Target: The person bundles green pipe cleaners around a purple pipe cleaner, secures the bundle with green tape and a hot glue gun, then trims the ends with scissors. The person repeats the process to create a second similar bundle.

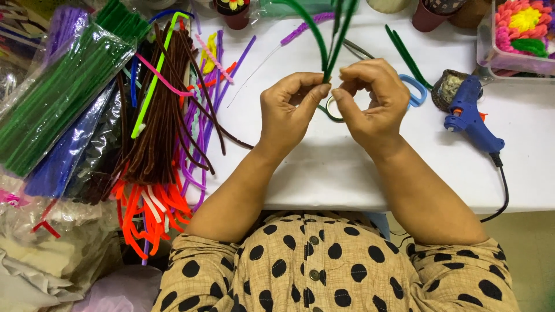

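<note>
My left hand (289, 110) and my right hand (373, 98) meet over the white table (324, 167), both pinching a bundle of dark green pipe cleaners (326, 34) that rises toward the top of the view. The fingertips of both hands close on the bundle's lower end, where a green loop (330, 114) shows between the hands. The grip point itself is partly hidden by my fingers.
A pile of brown, purple, orange and green pipe cleaners (162, 104) and bagged ones (52, 98) lie at the left. A blue glue gun (471, 115) rests at the right, blue-handled scissors (413, 92) behind my right hand, small pots (234, 11) and a flower box (517, 32) at the back.
</note>
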